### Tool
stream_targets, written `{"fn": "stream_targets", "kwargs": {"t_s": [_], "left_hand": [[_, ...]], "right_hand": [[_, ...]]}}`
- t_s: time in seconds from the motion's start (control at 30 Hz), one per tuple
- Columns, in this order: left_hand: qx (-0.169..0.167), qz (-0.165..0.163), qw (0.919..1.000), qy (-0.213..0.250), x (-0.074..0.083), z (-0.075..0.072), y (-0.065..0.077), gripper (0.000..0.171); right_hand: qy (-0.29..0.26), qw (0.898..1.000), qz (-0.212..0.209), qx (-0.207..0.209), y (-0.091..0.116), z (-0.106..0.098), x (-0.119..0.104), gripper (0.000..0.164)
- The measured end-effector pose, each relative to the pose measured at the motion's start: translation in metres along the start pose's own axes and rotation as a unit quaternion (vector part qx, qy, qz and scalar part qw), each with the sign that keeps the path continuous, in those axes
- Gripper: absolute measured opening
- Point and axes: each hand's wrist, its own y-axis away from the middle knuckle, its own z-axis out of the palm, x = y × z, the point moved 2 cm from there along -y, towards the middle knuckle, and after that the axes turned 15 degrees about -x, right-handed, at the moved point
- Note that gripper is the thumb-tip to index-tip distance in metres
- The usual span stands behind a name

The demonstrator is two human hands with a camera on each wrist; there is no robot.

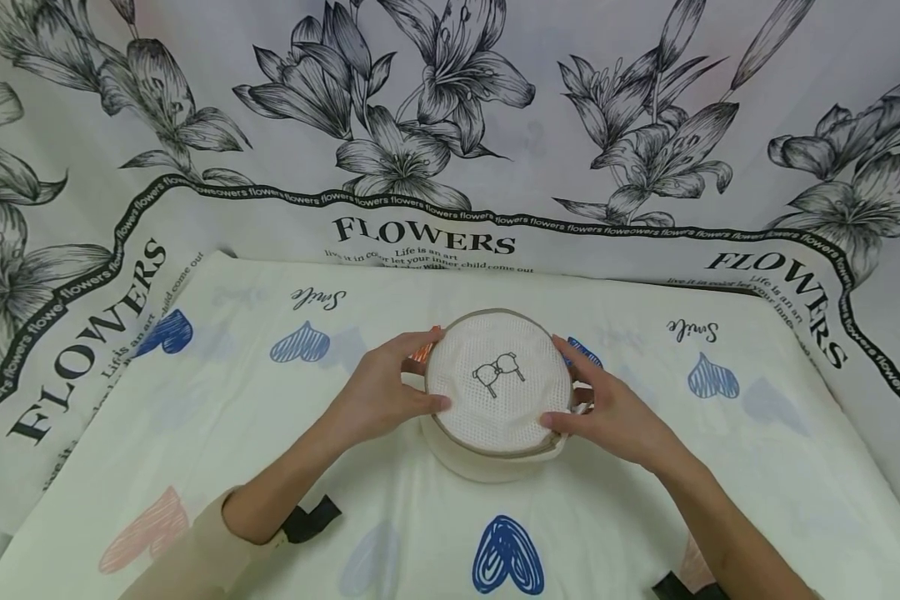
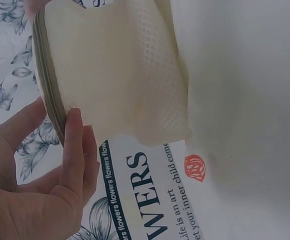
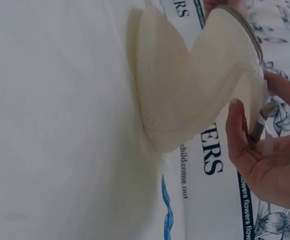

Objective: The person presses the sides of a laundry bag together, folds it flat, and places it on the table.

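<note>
A round off-white mesh zip bag (image 1: 480,425), with a small dark outline drawing on its lid, is held up and tilted toward the head camera. My left hand (image 1: 386,383) pinches its left rim, thumb on the lid and fingers behind. On the opposite side my right hand (image 1: 607,404) grips the rim in the same manner. In the left wrist view a brownish zip edge (image 2: 47,75) runs between the fingers and thumb. The right wrist view shows the bag's soft side (image 3: 185,90) creased inward, and a loose zip end (image 3: 259,127) beside my right hand. What the bag contains is hidden.
A pale cloth (image 1: 375,533) printed with hearts and "Smile" covers the table. Behind it hangs a white flower-print sheet (image 1: 540,167) with a black lettered band. A black strap piece (image 1: 311,518) lies by the left sleeve, another (image 1: 690,587) by the right forearm.
</note>
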Motion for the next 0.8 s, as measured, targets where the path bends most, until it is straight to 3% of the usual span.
{"fn": "stream_targets", "kwargs": {"t_s": [0.23,0.43,0.8], "left_hand": [[0.003,0.001,0.9999,0.012,0.0005,-0.0007,-0.0004,0.076],[-0.035,0.009,0.9987,0.037,0.0012,0.0003,-0.0009,0.085],[-0.089,0.016,0.9954,-0.032,-0.0013,0.0041,-0.0037,0.107]], "right_hand": [[0.024,1.0,0.002,-0.005,0.0004,0.0022,0.0018,0.096],[0.035,0.999,-0.009,-0.008,0.001,0.0038,0.0053,0.103],[0.079,0.996,-0.048,-0.011,0.0014,0.008,0.0089,0.118]]}}
